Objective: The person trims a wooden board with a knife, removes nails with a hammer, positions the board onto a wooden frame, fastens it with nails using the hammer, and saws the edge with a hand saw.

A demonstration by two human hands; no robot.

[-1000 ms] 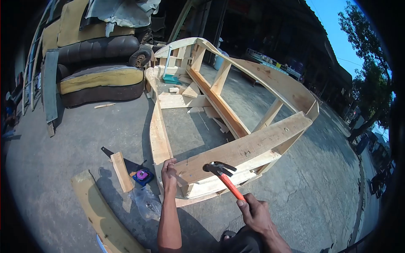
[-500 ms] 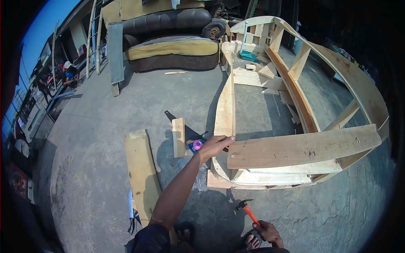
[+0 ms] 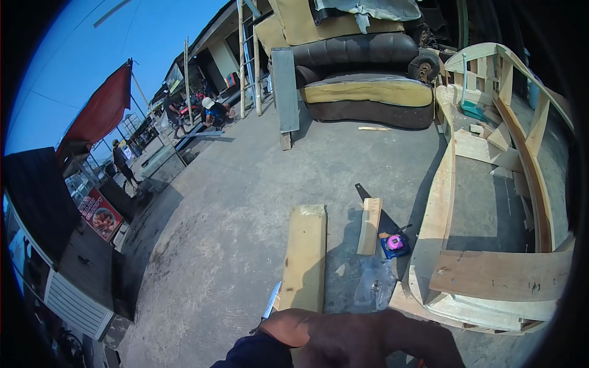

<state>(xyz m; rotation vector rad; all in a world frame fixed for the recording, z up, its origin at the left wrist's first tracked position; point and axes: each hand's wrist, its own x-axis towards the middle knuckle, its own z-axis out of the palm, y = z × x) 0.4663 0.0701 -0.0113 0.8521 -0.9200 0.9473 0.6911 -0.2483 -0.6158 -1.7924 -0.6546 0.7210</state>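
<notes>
My left arm (image 3: 356, 337) bends across the bottom of the view, close to the camera. Its hand end is dark and blurred, so I cannot make out the fingers or anything in them. Below it, a sliver of orange (image 3: 421, 363) shows at the bottom edge, matching the hammer handle's colour. My right hand does not show clearly. Ahead on the right lies the wooden frame (image 3: 437, 205), with a curved plank (image 3: 500, 274) across its near end. A handsaw (image 3: 392, 226), a wood block (image 3: 370, 226) and a pink-and-blue tape measure (image 3: 394, 243) lie beside it.
A long yellowish padded piece (image 3: 305, 257) lies on the concrete, with a blade (image 3: 272, 299) beside it. A torn sofa (image 3: 368, 92) stands at the back, near a leaning grey board (image 3: 285, 92). Clear plastic (image 3: 374, 283) lies by the frame. Several people are far left.
The view has swung left. My left hand has come off the plank and its arm is drawn back towards me. The hammer and my right hand have dropped mostly out of sight.
</notes>
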